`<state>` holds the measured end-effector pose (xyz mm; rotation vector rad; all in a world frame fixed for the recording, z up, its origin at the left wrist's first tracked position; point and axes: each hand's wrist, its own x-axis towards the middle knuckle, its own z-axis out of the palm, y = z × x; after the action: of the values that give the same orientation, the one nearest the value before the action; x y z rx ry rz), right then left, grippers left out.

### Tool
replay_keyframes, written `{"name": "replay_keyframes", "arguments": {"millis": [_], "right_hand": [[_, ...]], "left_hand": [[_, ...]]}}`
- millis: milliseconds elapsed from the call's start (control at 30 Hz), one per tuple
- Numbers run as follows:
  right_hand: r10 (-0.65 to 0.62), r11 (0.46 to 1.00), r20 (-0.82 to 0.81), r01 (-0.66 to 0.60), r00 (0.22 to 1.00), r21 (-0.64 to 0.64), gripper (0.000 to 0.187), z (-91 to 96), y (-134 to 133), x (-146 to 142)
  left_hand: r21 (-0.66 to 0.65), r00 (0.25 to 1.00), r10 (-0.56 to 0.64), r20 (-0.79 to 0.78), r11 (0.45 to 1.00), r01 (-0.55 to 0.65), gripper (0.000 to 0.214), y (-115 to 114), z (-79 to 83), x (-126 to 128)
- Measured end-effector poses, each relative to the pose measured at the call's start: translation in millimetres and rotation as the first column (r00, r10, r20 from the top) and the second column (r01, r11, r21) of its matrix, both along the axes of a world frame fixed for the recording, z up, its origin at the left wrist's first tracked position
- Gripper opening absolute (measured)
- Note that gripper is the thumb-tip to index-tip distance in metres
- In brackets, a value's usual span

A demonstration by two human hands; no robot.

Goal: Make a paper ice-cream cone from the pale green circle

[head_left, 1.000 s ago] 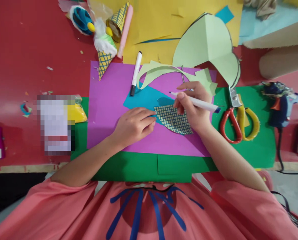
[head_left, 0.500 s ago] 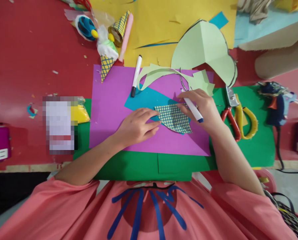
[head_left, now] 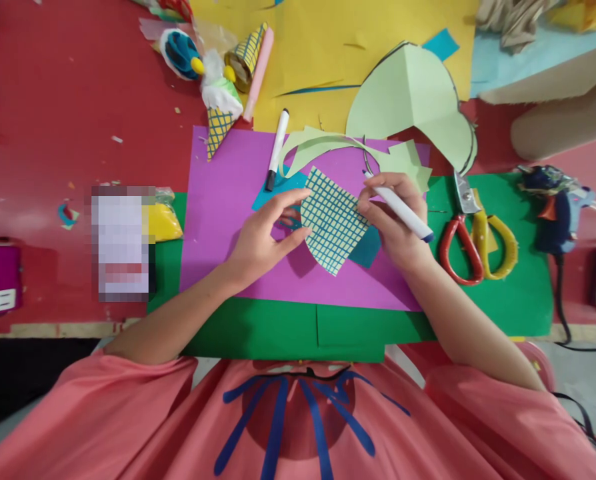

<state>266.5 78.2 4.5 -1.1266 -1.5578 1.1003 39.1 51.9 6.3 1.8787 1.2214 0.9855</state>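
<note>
A fan-shaped piece of pale paper (head_left: 332,220) with a drawn blue-green grid is raised above the purple sheet (head_left: 223,260). My left hand (head_left: 265,233) grips its left edge, thumb and index finger apart along it, other fingers partly behind. My right hand (head_left: 395,213) has a white marker (head_left: 403,210) tucked between its fingers, tip pointing up-left and blue end down-right. Its thumb and fingertips also touch the paper's right corner. Under the gridded piece lies blue paper (head_left: 365,250), partly hidden.
Another marker (head_left: 278,150) and pale green offcuts (head_left: 323,143) lie above my hands. Scissors with red and yellow handles (head_left: 461,250) and a glue gun (head_left: 553,213) are at right. Paper ice-cream cones (head_left: 221,123) sit upper left, a large pale green cutout (head_left: 413,93) upper right.
The gridded paper has been lifted off the blue paper and turned clockwise, its point now toward my right hand. My left hand has opened wider around its edge; the marker stays in my right hand.
</note>
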Motion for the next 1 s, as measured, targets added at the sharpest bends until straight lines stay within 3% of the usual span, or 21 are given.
{"name": "replay_keyframes", "arguments": {"millis": [100,167,267,400,533,633,700,767,833,1000], "right_hand": [[0.017,1.000,0.080,-0.019,0.997,0.018,0.024,-2.3,-2,0],[0.014,0.998,0.121,-0.020,0.993,0.053,0.028,-0.7,0,4],[-0.033,0.978,0.294,-0.030,0.955,0.207,0.034,1.4,8,14],[-0.089,0.912,0.553,-0.155,0.828,0.379,0.034,-2.1,20,24],[-0.101,0.897,0.567,-0.172,0.817,0.406,0.042,-3.6,19,23],[-0.212,0.899,0.475,-0.020,0.854,0.438,0.033,-1.0,11,20],[-0.226,0.921,0.407,0.059,0.885,0.384,0.026,0.7,6,18],[-0.153,0.956,0.379,0.040,0.913,0.291,0.024,1.7,1,15],[-0.030,0.975,0.382,-0.057,0.924,0.214,0.026,2.2,-2,11],[0.226,0.946,0.463,-0.307,0.857,0.107,0.012,5.0,-7,2]], "left_hand": [[-0.127,0.993,-0.006,0.117,0.992,0.021,0.032,2,-0.5,0],[-0.147,0.993,0.032,0.115,0.989,-0.015,0.033,5,0.5,-1],[-0.059,0.996,0.085,0.032,0.995,-0.083,0.037,10,1.8,-4],[0.026,0.995,0.098,-0.027,0.995,-0.098,0.041,16,-0.5,-8],[-0.003,0.994,0.110,-0.013,0.994,-0.110,0.043,17,-3.3,-9],[-0.020,0.992,0.124,0.010,0.992,-0.124,0.042,16,-2.8,-8],[-0.022,0.992,0.126,0.022,0.992,-0.126,0.040,15,-1.7,-8],[-0.020,0.992,0.124,0.026,0.992,-0.124,0.039,13,-0.6,-8],[-0.017,0.990,0.136,0.026,0.991,-0.135,0.037,11,0.2,-8],[0.008,0.972,0.233,0.000,0.972,-0.233,0.031,12,-2.7,-12]]}}
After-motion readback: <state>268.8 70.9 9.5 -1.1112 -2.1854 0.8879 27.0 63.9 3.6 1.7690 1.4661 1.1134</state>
